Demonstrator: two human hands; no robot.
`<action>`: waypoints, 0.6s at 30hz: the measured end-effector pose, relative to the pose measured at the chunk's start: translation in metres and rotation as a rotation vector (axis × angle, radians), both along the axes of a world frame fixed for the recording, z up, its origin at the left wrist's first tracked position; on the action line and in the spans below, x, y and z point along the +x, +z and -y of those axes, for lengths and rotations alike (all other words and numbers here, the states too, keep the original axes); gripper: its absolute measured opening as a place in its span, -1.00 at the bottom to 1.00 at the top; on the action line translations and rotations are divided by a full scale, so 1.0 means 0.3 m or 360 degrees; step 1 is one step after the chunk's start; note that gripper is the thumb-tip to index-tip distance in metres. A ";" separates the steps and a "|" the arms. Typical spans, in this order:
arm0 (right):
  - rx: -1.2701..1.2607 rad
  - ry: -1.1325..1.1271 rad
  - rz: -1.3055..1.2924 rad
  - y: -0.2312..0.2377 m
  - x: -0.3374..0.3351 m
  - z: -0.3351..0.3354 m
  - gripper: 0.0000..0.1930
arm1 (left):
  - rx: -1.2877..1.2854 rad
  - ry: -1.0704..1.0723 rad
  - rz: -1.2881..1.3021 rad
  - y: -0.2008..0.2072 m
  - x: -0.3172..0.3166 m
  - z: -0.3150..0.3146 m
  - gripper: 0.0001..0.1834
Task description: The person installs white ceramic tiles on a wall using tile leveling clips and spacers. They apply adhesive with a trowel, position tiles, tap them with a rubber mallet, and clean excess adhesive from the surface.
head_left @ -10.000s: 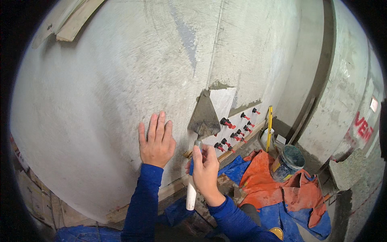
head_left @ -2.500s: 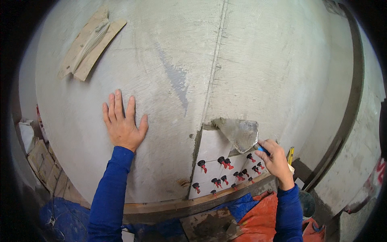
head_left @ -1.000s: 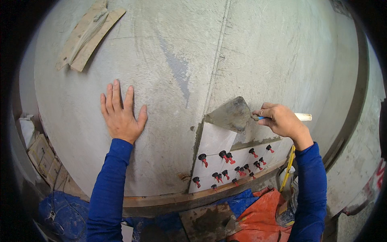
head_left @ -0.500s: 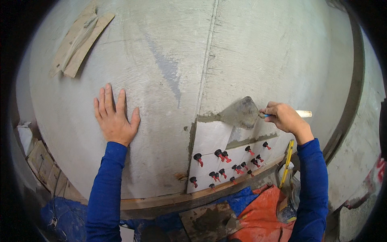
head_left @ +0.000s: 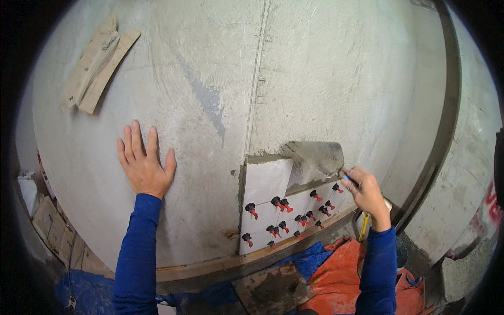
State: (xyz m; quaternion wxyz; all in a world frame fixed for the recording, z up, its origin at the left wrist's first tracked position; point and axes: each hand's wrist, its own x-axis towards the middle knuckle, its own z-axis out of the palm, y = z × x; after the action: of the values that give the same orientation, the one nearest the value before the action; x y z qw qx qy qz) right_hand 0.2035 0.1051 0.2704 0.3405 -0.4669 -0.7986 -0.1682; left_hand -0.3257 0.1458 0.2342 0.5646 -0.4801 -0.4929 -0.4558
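My left hand (head_left: pixel 146 164) lies flat on the grey plastered wall (head_left: pixel 199 199), its fingers spread and nothing in it. My right hand (head_left: pixel 367 195) is closed round the handle of a pointed trowel (head_left: pixel 317 156). The mortar-smeared blade rests at the upper edge of the tiled patch, just right of a white tile (head_left: pixel 266 181) in the top row. A band of wet mortar (head_left: pixel 269 157) runs above that tile. Below, rows of white tiles carry several black-and-red levelling clips (head_left: pixel 278 203) at their joints.
Folded cardboard (head_left: pixel 100 68) is fixed to the wall at upper left. A wooden batten (head_left: pixel 199 268) runs beneath the tiles. Orange sheeting (head_left: pixel 336 273) and a mortar-stained board (head_left: pixel 270 289) lie on the floor. Cardboard boxes (head_left: pixel 50 220) stand far left; a yellow level (head_left: pixel 364 226) leans by my right forearm.
The trowel has turned and come down, its blade now lying more level along the tile edge. My right hand has lowered with it. My left hand stays on the wall.
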 end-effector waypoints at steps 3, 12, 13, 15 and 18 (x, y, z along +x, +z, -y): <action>-0.0333 0.0029 -0.0389 -0.077 -0.017 0.001 -0.65 | -0.0015 0.0016 0.0016 0.000 0.002 0.001 -0.30; -0.0920 -0.0012 -0.0591 -0.007 -0.029 0.052 -0.61 | -0.0004 -0.0012 0.0018 -0.007 -0.003 -0.005 -0.30; -0.0943 -0.0091 -0.0502 0.020 -0.039 0.069 -0.60 | 0.0001 -0.0019 0.0014 -0.007 -0.005 -0.006 -0.30; -0.0953 -0.0229 -0.0341 0.077 -0.072 0.089 -0.60 | -0.0014 -0.0012 0.0026 -0.007 -0.006 -0.007 -0.30; -0.0672 -0.0293 -0.0072 0.153 -0.132 0.123 -0.65 | -0.0057 0.0004 0.0065 -0.008 -0.006 -0.004 -0.31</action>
State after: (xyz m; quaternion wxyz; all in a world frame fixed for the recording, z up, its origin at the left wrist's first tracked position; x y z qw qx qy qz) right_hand 0.1639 0.0680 0.3164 0.2364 -0.6023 -0.7623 -0.0173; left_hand -0.3275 0.1469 0.2316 0.5464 -0.4801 -0.5130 -0.4559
